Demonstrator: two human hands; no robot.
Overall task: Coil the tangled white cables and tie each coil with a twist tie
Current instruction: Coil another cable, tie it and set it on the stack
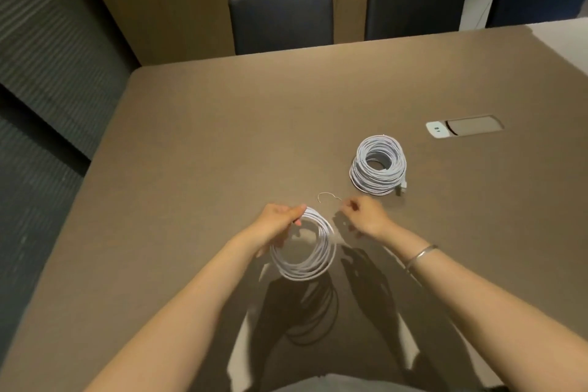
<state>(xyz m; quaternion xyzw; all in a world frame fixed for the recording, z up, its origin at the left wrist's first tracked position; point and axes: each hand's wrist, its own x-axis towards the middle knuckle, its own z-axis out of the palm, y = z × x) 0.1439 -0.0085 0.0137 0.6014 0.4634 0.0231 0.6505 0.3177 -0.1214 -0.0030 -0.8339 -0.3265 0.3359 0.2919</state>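
Note:
My left hand [280, 219] grips a round coil of white cable [313, 261] by its upper left rim and holds it above the brown table [222, 153]. My right hand [366, 216] pinches one end of a thin curved twist tie [327, 196], just right of the coil's top. A bigger stack of coiled white cable [378, 169] lies on the table farther back on the right, with a plug end at its lower right.
A socket panel with a flap [464, 127] is set into the table behind the stacked coil. Three dark chairs [281, 21] stand along the far edge. The table's left edge runs diagonally beside a dark carpeted floor [38, 105].

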